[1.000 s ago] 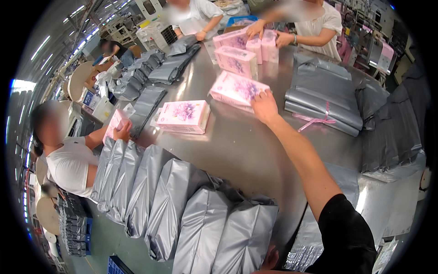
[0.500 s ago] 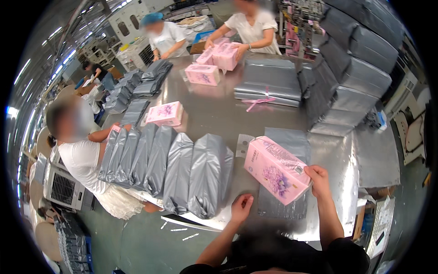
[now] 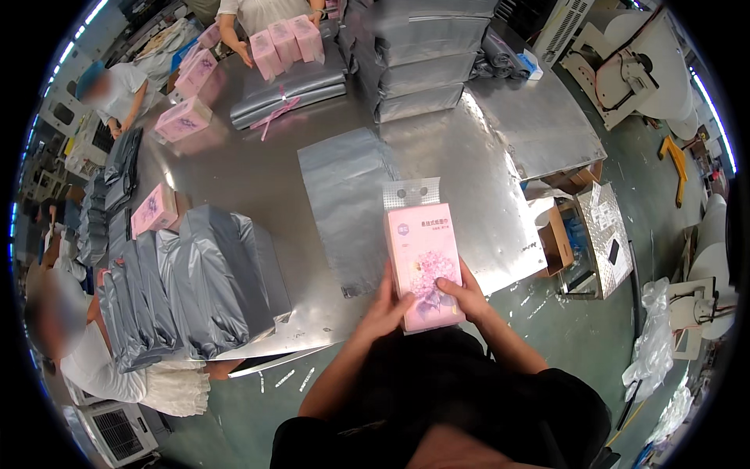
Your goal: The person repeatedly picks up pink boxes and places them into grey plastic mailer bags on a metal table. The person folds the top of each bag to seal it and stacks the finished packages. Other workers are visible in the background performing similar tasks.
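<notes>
A pink tissue pack [image 3: 426,242] with a flower print stands nearly upright in front of me, its clear hanging tab with two holes at the top. My left hand [image 3: 383,311] grips its lower left side, thumb on the front. On the opposite side, my right hand [image 3: 467,295] is closed round the lower edge, its thumb over the printed flowers. A flat grey plastic bag [image 3: 340,207] lies on the metal table [image 3: 234,180], just beyond and left of the pack.
Filled grey bags [image 3: 215,281] stand in a row at the left. Beyond lie a flat bag bundle [image 3: 293,94] with a pink tie and a tall stack of grey parcels [image 3: 422,62]. Pink packs [image 3: 183,119] sit farther left. Co-workers stand at the left and far sides.
The pink pack has come from over the grey bag toward my body and turned upright. My left hand, free before, now grips it too. The view has swung to the right.
</notes>
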A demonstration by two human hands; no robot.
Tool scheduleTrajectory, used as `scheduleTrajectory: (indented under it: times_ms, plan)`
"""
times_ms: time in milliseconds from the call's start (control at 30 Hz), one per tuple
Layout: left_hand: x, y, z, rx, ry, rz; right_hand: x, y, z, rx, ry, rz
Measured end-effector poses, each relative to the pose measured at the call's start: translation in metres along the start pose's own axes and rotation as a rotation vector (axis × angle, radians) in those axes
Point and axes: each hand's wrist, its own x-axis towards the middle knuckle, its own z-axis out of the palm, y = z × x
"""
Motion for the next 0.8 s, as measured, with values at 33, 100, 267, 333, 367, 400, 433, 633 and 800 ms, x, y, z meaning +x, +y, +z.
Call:
scheduleTrajectory:
  times_ms: [33, 100, 267, 333, 367, 400, 433, 633, 800]
  plan:
    - [-0.001, -0.008, -0.023, 0.228, 0.011, -0.001, -0.001, 0.003, 0.0, 0.085, -0.004, 0.035]
    - [0.011, 0.009, -0.057, 0.525, 0.322, -0.08, -0.002, 0.01, 0.003, 0.113, -0.014, 0.033]
    - [0.066, -0.01, -0.131, 1.156, 0.374, 0.097, 0.02, 0.016, 0.027, -0.007, -0.197, 0.108]
    - [0.077, -0.025, -0.133, 1.225, 0.3, 0.034, 0.031, 0.019, 0.025, -0.422, -0.305, 0.009]
    - [0.078, -0.033, -0.138, 1.246, 0.288, 0.056, 0.032, 0.02, 0.023, -0.703, -0.297, 0.026]
    - [0.083, -0.043, -0.148, 1.271, 0.267, 0.086, 0.033, 0.01, 0.028, -0.978, -0.274, 0.042]
    - [0.087, -0.044, -0.154, 1.295, 0.244, 0.117, 0.033, 0.0, 0.032, -1.251, -0.242, 0.065]
    - [0.115, -0.035, -0.168, 1.02, 0.282, 0.037, 0.113, -0.009, 0.003, -1.164, 0.011, -0.323]
    - [0.13, -0.038, -0.18, 0.657, 0.434, -0.135, 0.19, -0.014, 0.03, -1.545, 0.065, -0.733]
